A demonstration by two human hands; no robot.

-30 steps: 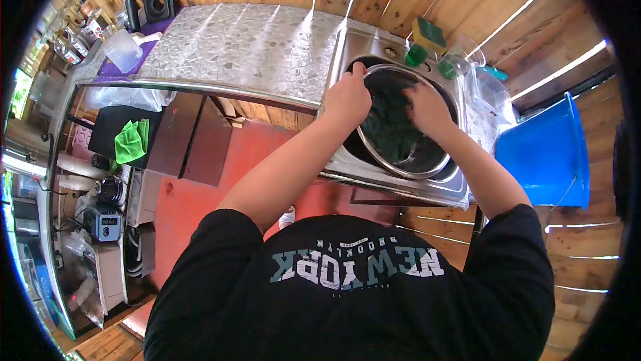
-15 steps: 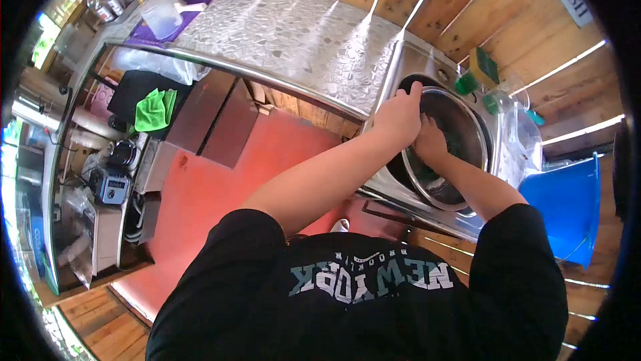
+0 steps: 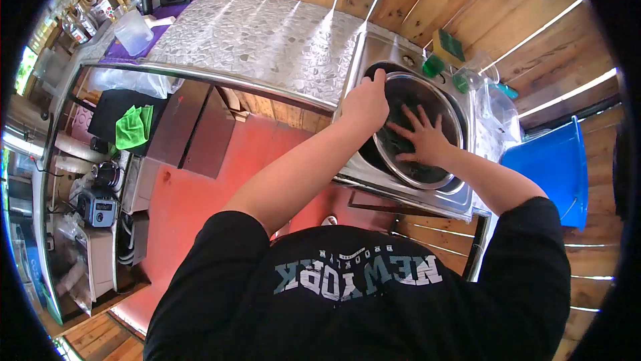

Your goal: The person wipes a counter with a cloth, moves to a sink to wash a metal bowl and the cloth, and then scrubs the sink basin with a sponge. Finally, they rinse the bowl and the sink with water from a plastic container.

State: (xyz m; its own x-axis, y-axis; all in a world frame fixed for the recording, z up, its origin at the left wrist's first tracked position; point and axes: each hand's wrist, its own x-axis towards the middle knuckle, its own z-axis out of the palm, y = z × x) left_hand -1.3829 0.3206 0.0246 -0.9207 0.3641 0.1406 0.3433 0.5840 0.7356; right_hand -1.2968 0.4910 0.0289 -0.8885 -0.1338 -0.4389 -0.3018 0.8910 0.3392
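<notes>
Silvery bowl (image 3: 437, 94), right of the frame's centre: your left hand (image 3: 366, 102) grips its upper-left edge; your right hand (image 3: 427, 140), fingers spread, sits inside.

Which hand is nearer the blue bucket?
Right. The right hand is spread inside the metal bowl, left of the bucket; the left hand is farther left, at the bowl's rim.

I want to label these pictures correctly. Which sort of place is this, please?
Probably a kitchen or washing-up corner: a metal sink holding a bowl, a sponge nearby, and a counter alongside.
</notes>
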